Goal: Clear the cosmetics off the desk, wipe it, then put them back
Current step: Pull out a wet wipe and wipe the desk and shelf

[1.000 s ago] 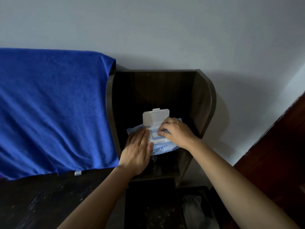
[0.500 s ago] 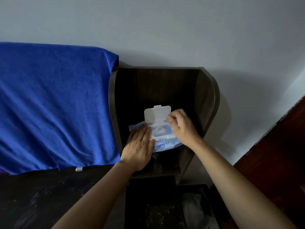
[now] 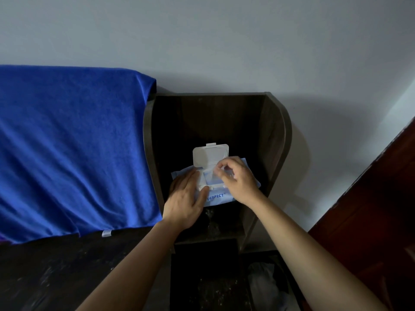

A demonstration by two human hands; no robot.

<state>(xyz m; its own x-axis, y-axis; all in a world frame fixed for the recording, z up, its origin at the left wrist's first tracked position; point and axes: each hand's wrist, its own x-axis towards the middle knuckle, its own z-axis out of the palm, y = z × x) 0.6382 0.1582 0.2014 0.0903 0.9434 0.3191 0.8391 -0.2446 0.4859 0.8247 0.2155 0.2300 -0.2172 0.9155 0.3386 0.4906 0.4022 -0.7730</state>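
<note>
Left hand (image 3: 186, 198) lies flat, open, on the wipes pack (image 3: 219, 197); right hand (image 3: 238, 178) pinches a wipe (image 3: 211, 176) under the raised lid (image 3: 210, 154).

Both bare forearms reach forward and up from the bottom edge, converging toward the middle. Left hand (image 3: 185, 202) lies flat, palm down, fingers together and stretched ahead, thumb out to the right, pressing on the pack (image 3: 216, 196). Right hand (image 3: 239, 180) arches over, wrist raised, knuckles up, fingers curled left, thumb and forefinger pinched together on a thin clear bit at the opening; what it is, unclear. The two hands sit close, not touching
</note>
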